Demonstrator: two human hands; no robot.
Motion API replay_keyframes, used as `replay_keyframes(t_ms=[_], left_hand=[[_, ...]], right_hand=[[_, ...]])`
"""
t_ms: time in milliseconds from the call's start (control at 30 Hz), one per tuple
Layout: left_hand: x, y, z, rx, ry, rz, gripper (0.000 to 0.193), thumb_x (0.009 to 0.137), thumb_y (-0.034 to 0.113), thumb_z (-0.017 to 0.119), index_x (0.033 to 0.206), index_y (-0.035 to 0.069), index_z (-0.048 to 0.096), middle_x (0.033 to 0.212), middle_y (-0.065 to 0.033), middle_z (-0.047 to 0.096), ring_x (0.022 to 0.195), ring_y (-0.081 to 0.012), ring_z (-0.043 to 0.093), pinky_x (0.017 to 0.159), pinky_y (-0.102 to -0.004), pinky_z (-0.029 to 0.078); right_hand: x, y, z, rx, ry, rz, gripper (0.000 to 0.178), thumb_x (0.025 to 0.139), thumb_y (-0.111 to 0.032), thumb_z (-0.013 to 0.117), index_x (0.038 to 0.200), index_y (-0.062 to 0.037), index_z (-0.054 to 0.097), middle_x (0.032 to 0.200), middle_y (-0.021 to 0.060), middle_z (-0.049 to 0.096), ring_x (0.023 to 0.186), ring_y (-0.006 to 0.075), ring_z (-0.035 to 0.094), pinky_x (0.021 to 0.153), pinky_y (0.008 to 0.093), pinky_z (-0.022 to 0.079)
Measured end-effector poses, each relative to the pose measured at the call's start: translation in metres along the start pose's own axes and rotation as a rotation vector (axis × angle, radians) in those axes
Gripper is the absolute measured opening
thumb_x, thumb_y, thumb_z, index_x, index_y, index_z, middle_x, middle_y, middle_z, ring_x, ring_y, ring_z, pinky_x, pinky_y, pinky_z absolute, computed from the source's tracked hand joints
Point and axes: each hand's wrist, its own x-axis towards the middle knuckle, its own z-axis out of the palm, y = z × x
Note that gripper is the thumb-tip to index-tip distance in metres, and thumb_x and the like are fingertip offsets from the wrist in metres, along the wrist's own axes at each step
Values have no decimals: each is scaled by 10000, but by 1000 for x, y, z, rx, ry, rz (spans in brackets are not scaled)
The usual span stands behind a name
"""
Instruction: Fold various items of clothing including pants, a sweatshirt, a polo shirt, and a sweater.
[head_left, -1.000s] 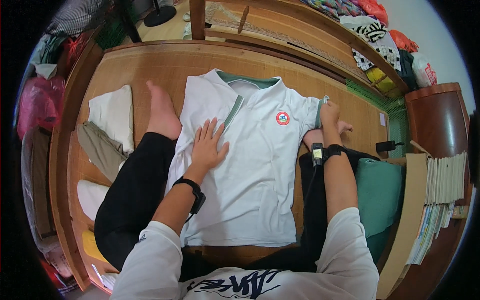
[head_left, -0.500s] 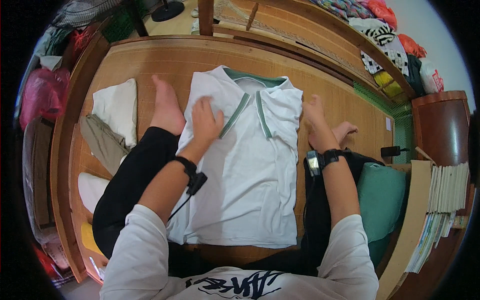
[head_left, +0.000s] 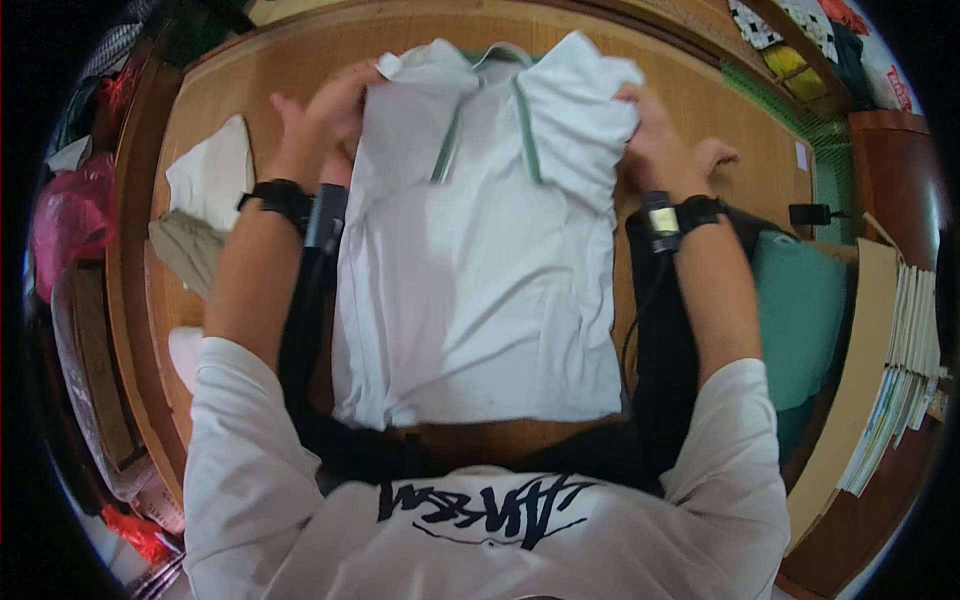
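A white polo shirt (head_left: 480, 290) with green-striped collar edges lies between my legs, its sides folded in to make a long rectangle. Its collar end, away from me, looks slightly raised off the mat. My left hand (head_left: 335, 108) is closed on the shirt's far left corner, by the shoulder. At the far right corner, my right hand (head_left: 657, 140) grips the cloth with its fingers curled round the edge. The fingertips of both hands are partly hidden by the fabric. Each wrist wears a black strap with a small device.
Left of me lie a folded white cloth (head_left: 212, 165) and a khaki garment (head_left: 187, 248). A green folded cloth (head_left: 795, 315) sits at my right beside a cardboard box (head_left: 850, 380) of books. A wooden rail (head_left: 128, 300) borders the mat on the left.
My left hand has moved from the shirt's upper left front to its far left corner and closed there. My right hand now holds the far right corner. The view has tilted nearer to me.
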Motion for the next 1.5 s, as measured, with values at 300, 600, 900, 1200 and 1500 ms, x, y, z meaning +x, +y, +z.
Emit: replay_keyframes(t_ms=[300,600,900,1200,1500], left_hand=[[-239,36,-40,1009,-503,-33,290,724,115,637,1006,49,616,936,-70,595,909,-200,547,822,-302,441],[-316,-87,18,1533,-385,-173,491,758,250,645,1175,33,501,1048,-192,549,1018,-360,513,870,-406,428],[-276,-166,-5,1301,419,-499,938,742,551,610,1213,-193,287,1166,-360,464,1074,-408,514,909,-385,424],[-278,-172,19,850,375,-500,670,616,424,709,1097,-24,577,1190,-228,534,1062,-358,543,903,-377,427],[-273,-139,27,1008,554,31,385,683,274,649,1004,66,603,852,-204,630,811,-354,612,704,-409,487]], right_hand=[[-197,-8,-9,-1217,-479,53,540,714,-106,663,1219,-32,489,1115,84,575,973,169,543,867,319,447],[-204,129,10,-2238,-711,444,562,589,-261,693,1115,-82,605,929,160,652,875,305,618,767,360,479],[-107,198,152,-1468,-310,-460,404,702,-204,611,1060,-21,566,974,195,609,969,340,553,856,388,436],[-75,249,201,-1812,7,-387,516,700,-231,648,1145,-10,510,1090,187,589,1068,345,523,959,430,358],[-76,184,175,-1410,-22,6,304,683,-240,676,880,-12,634,784,144,636,636,225,625,583,313,513]])
